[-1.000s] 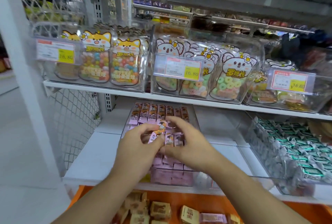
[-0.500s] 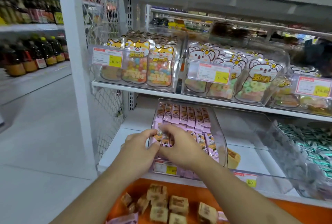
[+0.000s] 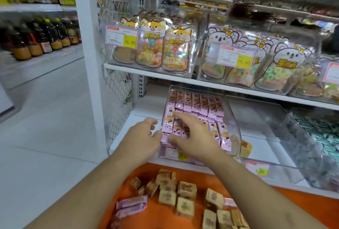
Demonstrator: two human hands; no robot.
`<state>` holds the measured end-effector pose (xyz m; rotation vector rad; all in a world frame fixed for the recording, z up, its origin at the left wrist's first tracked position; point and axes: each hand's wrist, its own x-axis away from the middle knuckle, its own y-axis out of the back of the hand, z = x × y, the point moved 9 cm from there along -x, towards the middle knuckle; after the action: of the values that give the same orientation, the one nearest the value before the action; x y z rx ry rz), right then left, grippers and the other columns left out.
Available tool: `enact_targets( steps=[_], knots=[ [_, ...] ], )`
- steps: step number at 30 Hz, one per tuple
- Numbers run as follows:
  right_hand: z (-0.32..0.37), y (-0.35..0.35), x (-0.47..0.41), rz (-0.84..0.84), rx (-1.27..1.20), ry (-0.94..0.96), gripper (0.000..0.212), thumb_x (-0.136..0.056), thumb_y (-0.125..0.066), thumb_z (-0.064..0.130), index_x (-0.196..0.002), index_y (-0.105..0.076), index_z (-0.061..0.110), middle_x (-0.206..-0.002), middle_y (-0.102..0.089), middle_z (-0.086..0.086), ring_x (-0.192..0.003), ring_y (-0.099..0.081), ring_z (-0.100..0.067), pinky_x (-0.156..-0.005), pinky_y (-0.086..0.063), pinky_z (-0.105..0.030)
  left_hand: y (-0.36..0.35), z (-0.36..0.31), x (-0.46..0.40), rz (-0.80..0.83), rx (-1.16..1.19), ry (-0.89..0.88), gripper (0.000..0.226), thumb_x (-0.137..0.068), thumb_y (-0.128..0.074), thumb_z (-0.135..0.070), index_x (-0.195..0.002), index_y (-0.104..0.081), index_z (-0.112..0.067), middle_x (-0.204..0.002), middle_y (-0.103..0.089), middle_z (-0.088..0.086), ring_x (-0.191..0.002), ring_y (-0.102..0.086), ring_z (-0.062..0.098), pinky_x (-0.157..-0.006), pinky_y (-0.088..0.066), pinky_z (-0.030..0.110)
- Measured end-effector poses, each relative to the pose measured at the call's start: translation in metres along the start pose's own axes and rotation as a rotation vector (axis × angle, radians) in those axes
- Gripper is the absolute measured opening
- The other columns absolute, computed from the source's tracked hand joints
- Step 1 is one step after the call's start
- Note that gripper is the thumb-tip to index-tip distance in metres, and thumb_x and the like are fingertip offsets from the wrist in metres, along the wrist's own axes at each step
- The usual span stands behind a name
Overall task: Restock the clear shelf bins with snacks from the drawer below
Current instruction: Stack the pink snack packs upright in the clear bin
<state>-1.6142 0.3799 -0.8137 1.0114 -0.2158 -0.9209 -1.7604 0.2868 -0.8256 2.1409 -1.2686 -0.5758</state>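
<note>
A clear shelf bin on the lower white shelf is packed with rows of pink snack packets. My right hand lies over the front rows, fingers spread and pressing on the packets. My left hand is at the bin's front left corner, fingers loosely bent, thumb against the bin; I cannot see anything held in it. Below, the orange drawer holds tan square snack packs and a few pink packets.
To the right stand an almost empty clear bin with a single tan pack beside it and a bin of green-wrapped snacks. The upper shelf carries bins of candy pouches. A white upright post and mesh panel border the left.
My view swung left and down, showing the aisle and more of the drawer. My right hand spread flat over the packets; my left hand slid to the bin's left corner.
</note>
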Motion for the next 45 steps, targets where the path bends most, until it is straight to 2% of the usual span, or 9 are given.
enact_targets(
  steps=[6, 13, 17, 19, 24, 27, 33, 37, 45],
  knots=[
    [0.004, 0.008, 0.065, -0.053, -0.113, 0.032, 0.047, -0.091, -0.079, 0.035, -0.135, -0.065, 0.034, -0.13, -0.063, 0.022, -0.12, -0.056, 0.003, -0.104, -0.046, -0.021, 0.002, 0.016, 0.045, 0.06, -0.016, 0.004, 0.021, -0.1, -0.061, -0.033, -0.12, -0.063, -0.028, -0.1, -0.067, -0.014, -0.087, -0.066, 0.008, -0.071, -0.051, 0.027],
    [-0.015, -0.081, 0.135, 0.189, -0.147, -0.072, 0.032, -0.091, -0.076, 0.033, -0.123, -0.071, 0.031, -0.122, -0.067, 0.018, -0.112, -0.06, -0.002, -0.096, -0.047, -0.019, -0.064, 0.097, 0.093, 0.33, -0.276, 0.049, 0.028, -0.097, -0.065, -0.032, -0.122, -0.061, -0.02, -0.11, -0.07, -0.003, -0.101, -0.065, 0.016, -0.087, -0.052, 0.03],
    [-0.049, -0.153, 0.155, 0.405, -0.136, -0.193, 0.036, -0.092, -0.074, 0.04, -0.127, -0.07, 0.031, -0.124, -0.068, 0.016, -0.112, -0.061, -0.005, -0.099, -0.05, -0.025, -0.119, 0.154, 0.099, 0.494, -0.423, 0.103, 0.031, -0.091, -0.068, -0.032, -0.116, -0.058, -0.017, -0.107, -0.067, 0.005, -0.102, -0.066, 0.026, -0.07, -0.041, 0.029],
    [-0.07, -0.18, 0.164, 0.467, -0.149, -0.271, 0.039, -0.093, -0.073, 0.045, -0.13, -0.067, 0.034, -0.128, -0.067, 0.014, -0.113, -0.061, -0.006, -0.1, -0.053, -0.034, -0.146, 0.183, 0.094, 0.515, -0.44, 0.147, 0.037, -0.087, -0.069, -0.031, -0.118, -0.058, -0.015, -0.113, -0.067, 0.009, -0.106, -0.067, 0.031, -0.07, -0.039, 0.028],
    [-0.118, -0.218, 0.167, 0.48, -0.245, -0.411, 0.033, -0.095, -0.074, 0.04, -0.127, -0.069, 0.03, -0.122, -0.065, 0.015, -0.113, -0.06, -0.002, -0.09, -0.047, -0.022, -0.219, 0.276, 0.063, 0.507, -0.292, 0.286, 0.064, -0.076, -0.076, -0.037, -0.132, -0.048, -0.028, -0.13, -0.063, 0.006, -0.118, -0.066, 0.03, -0.094, -0.058, 0.041],
    [-0.151, -0.232, 0.171, 0.455, -0.284, -0.504, 0.034, -0.095, -0.075, 0.04, -0.127, -0.068, 0.027, -0.121, -0.064, 0.014, -0.115, -0.059, -0.003, -0.09, -0.046, -0.019, -0.246, 0.334, 0.047, 0.424, -0.331, 0.347, 0.066, -0.076, -0.08, -0.047, -0.13, -0.051, -0.023, -0.121, -0.067, 0.003, -0.11, -0.068, 0.03, -0.091, -0.059, 0.044],
    [-0.186, -0.243, 0.184, 0.466, -0.289, -0.595, 0.032, -0.095, -0.074, 0.041, -0.123, -0.069, 0.025, -0.118, -0.066, 0.013, -0.113, -0.06, -0.003, -0.094, -0.05, -0.024, -0.232, 0.304, 0.047, 0.408, -0.566, 0.323, 0.059, -0.085, -0.078, -0.03, -0.129, -0.043, -0.011, -0.121, -0.064, 0.014, -0.113, -0.064, 0.038, -0.088, -0.051, 0.041],
    [-0.19, -0.242, 0.186, 0.474, -0.278, -0.623, 0.035, -0.093, -0.075, 0.038, -0.123, -0.068, 0.024, -0.114, -0.067, 0.012, -0.108, -0.062, -0.005, -0.089, -0.051, -0.023, -0.233, 0.293, 0.055, 0.41, -0.454, 0.296, 0.053, -0.083, -0.079, -0.032, -0.119, -0.043, -0.016, -0.112, -0.066, 0.013, -0.104, -0.067, 0.039, -0.076, -0.053, 0.041],
    [-0.145, -0.192, 0.183, 0.581, -0.392, -0.701, 0.039, -0.089, -0.075, 0.016, -0.126, -0.062, 0.017, -0.113, -0.066, 0.001, -0.098, -0.066, -0.017, -0.078, -0.058, -0.034, -0.215, 0.172, 0.081, 0.606, -0.009, 0.242, 0.041, -0.067, -0.093, -0.042, -0.097, -0.068, -0.03, -0.085, -0.073, -0.011, -0.072, -0.069, 0.001, -0.063, -0.052, 0.019]
  ],
)
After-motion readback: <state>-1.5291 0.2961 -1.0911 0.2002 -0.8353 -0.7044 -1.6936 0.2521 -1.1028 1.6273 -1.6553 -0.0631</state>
